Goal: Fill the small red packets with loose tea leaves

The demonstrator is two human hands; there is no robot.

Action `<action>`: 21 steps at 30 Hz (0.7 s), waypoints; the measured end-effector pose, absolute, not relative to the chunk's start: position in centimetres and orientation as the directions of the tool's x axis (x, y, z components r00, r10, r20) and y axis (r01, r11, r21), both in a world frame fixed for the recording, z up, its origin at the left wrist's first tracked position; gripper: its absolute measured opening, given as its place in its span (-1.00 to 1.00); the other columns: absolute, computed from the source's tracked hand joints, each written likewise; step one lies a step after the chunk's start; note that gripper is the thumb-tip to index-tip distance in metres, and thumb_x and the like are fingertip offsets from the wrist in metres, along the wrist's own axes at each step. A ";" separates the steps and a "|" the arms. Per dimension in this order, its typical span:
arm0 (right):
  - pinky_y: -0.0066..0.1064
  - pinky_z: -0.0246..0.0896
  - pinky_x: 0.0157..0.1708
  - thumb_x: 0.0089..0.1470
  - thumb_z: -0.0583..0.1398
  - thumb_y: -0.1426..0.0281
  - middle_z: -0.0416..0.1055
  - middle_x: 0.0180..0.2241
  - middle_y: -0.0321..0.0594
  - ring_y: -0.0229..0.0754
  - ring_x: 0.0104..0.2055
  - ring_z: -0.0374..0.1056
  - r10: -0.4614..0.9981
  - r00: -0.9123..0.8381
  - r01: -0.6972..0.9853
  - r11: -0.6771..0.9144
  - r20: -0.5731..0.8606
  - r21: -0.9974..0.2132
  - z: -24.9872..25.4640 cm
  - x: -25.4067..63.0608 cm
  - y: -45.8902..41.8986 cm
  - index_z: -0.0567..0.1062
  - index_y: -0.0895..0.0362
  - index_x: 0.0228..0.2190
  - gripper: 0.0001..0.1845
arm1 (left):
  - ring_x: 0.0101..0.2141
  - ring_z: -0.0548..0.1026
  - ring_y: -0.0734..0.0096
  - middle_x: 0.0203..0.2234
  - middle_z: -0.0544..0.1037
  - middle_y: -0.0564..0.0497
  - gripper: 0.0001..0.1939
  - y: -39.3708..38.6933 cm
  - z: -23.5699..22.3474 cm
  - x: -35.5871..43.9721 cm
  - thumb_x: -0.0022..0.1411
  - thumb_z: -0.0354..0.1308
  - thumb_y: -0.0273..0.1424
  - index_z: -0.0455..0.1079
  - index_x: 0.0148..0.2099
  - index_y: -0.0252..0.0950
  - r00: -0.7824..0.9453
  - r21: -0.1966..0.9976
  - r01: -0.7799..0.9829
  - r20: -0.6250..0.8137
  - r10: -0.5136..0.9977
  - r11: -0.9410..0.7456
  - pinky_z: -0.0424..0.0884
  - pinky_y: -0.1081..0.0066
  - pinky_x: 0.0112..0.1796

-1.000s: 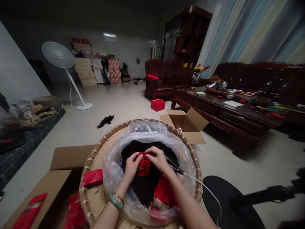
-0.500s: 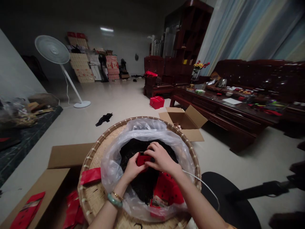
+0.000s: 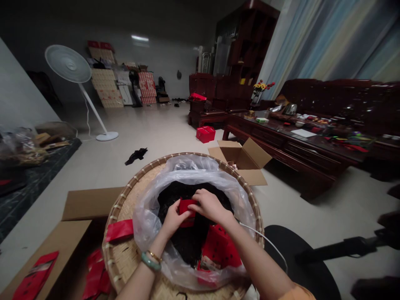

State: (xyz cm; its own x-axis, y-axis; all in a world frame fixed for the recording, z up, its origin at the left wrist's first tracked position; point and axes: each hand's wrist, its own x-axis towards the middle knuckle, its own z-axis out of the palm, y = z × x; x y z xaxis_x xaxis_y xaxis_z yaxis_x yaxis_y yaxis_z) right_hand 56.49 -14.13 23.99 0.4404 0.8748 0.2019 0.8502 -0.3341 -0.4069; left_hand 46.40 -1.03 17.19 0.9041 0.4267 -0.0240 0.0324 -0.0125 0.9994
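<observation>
Both my hands hold one small red packet (image 3: pixel 186 206) over the middle of a clear plastic bag (image 3: pixel 146 208). My left hand (image 3: pixel 173 218) pinches its left side, a bangle on that wrist. On the right side, the fingers of my right hand (image 3: pixel 210 206) are closed over the packet's edge. Dark, loose, leaf-like material (image 3: pixel 181 246) fills the bag below. Several red packets with black spots (image 3: pixel 220 248) lie in the bag by my right forearm. The bag sits in a round woven bamboo tray (image 3: pixel 125 258). A single red packet (image 3: pixel 119 230) rests on the tray's left side.
Left of the tray stands an open cardboard box (image 3: pixel 73 233) with red packets. Beyond the tray are another open carton (image 3: pixel 242 160) and a red box (image 3: pixel 205 134). A black round base (image 3: pixel 300 258) with a pole is at right. A white fan (image 3: pixel 68 64) stands far left.
The packet's opening, visible earlier at its top, now looks folded over, with a flat red face showing. My fingers have shifted slightly along its top edge.
</observation>
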 end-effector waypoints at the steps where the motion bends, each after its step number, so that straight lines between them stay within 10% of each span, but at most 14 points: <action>1: -0.41 0.17 -0.36 0.00 0.23 0.26 0.39 -0.40 -0.21 -0.20 -0.34 0.28 0.839 0.500 0.797 -0.349 0.213 -0.493 23.6 56.4 -13.9 0.46 0.14 -0.38 -0.80 | -0.36 0.49 0.30 -0.35 0.53 -0.04 -0.57 -1.1 17.4 46.3 -0.14 0.31 -0.30 0.36 -0.18 -0.36 0.902 0.997 0.034 -0.058 0.428 0.063 0.42 0.36 -0.33; 7: -0.47 0.16 -0.52 -0.15 0.28 0.28 0.38 -0.59 -0.33 -0.28 -0.55 0.28 0.639 0.763 0.273 -0.185 0.096 -0.944 20.3 56.0 -12.3 0.45 0.18 -0.42 -0.75 | -0.51 0.49 0.40 -0.49 0.54 0.00 -0.54 -1.7 18.1 46.2 -0.07 0.27 -0.16 0.38 -0.18 -0.36 0.889 0.903 -0.009 -0.189 0.417 0.429 0.40 0.45 -0.46; 21: -0.49 0.14 -0.54 -0.21 0.28 0.32 0.43 -0.62 -0.28 -0.30 -0.58 0.27 0.638 0.770 0.146 -0.190 -0.009 -0.971 19.2 56.4 -12.3 0.51 0.22 -0.56 -0.81 | -0.57 0.45 0.51 -0.56 0.51 0.04 -0.65 -1.9 17.4 46.4 -0.09 0.31 -0.23 0.43 -0.31 -0.39 0.885 0.907 0.029 -0.219 0.412 0.420 0.37 0.54 -0.52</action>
State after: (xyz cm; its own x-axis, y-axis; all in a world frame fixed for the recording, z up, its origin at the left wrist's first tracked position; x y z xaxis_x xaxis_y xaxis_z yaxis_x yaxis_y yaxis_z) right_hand 56.43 -12.26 19.23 0.7704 0.6375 -0.0088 0.1460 -0.1898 -0.9709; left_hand 46.41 -1.91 17.40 0.8845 0.4119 -0.2190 0.0292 0.4195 0.9073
